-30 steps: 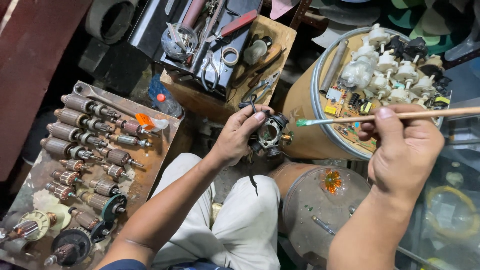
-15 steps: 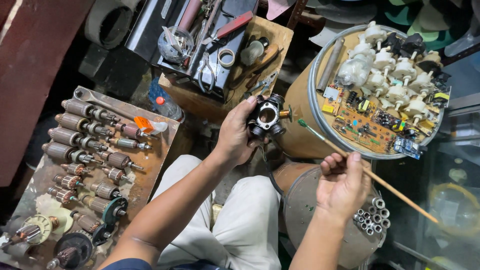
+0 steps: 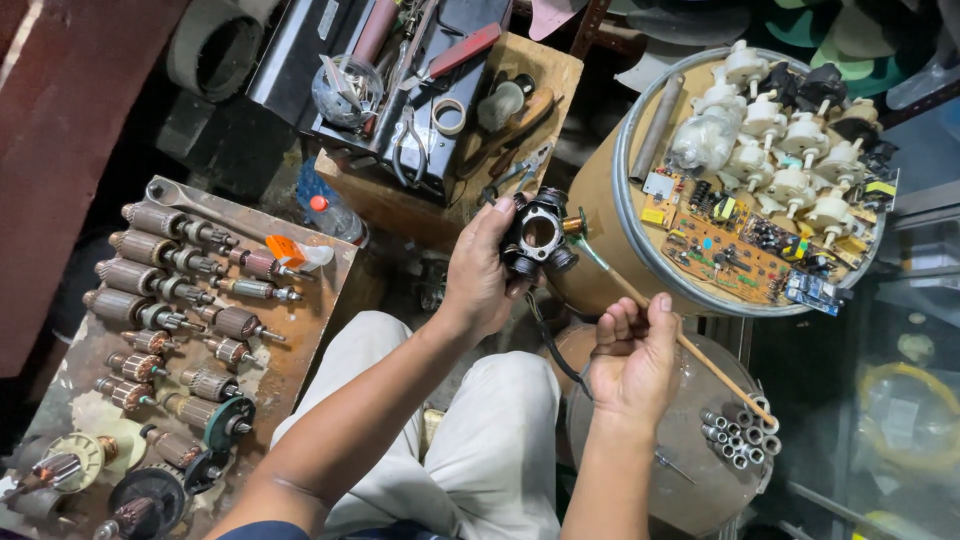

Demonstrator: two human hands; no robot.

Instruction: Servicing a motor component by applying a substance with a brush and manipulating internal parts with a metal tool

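My left hand (image 3: 480,275) grips a black round motor housing (image 3: 540,235) with a hollow centre, held up in front of me above my knees. My right hand (image 3: 632,355) holds a thin wooden-handled brush (image 3: 690,345) slanting down to the right; its bristle end lies just under the housing. A black cord (image 3: 555,345) hangs from the housing between my hands.
A rusty tray (image 3: 300,350) at left carries several motor armatures (image 3: 150,270). A wooden box of hand tools (image 3: 440,90) sits ahead. A round drum (image 3: 625,215) at right holds circuit boards (image 3: 740,245) and white plastic parts (image 3: 780,130). Small metal sleeves (image 3: 735,440) lie on a lid below.
My right hand has dropped from beside the drum to lower centre, swinging the brush from level to slanted. My left hand lifted the housing and turned its opening toward me.
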